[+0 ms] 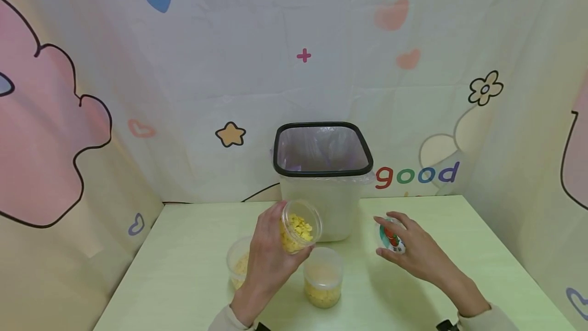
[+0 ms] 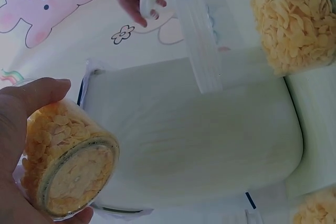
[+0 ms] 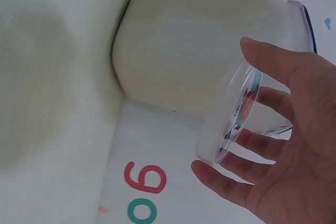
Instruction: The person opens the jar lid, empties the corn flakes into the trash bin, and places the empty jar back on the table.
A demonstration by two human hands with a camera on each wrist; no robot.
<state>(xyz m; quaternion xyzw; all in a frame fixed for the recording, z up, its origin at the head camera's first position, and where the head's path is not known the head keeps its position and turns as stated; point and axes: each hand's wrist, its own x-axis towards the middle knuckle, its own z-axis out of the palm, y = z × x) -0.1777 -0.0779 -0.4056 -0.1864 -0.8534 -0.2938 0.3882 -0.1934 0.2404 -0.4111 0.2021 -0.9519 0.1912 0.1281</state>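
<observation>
Nearest, a clear plastic jar of flakes (image 1: 323, 280) stands upright on the pale table (image 1: 184, 254), and a second flake jar (image 1: 237, 264) is to its left, partly hidden. Above them the left hand (image 1: 268, 249) grips a lidless jar (image 1: 298, 225) by its side, thumb and fingers curled round the wall. Its long axis slants, mouth up and rightward, yellow flakes (image 1: 300, 230) showing inside. The right hand (image 1: 415, 246), palm turned inward, pinches a round lid (image 1: 390, 237) by the rim between thumb and fingers, its printed label toward the palm. That lid is to the right of the jar's mouth, well apart from it. Behind the lidless jar stands a lined bin (image 1: 344, 201) with a black rim (image 1: 323, 173); a printed backdrop cloth (image 1: 229, 65) hangs beyond.
</observation>
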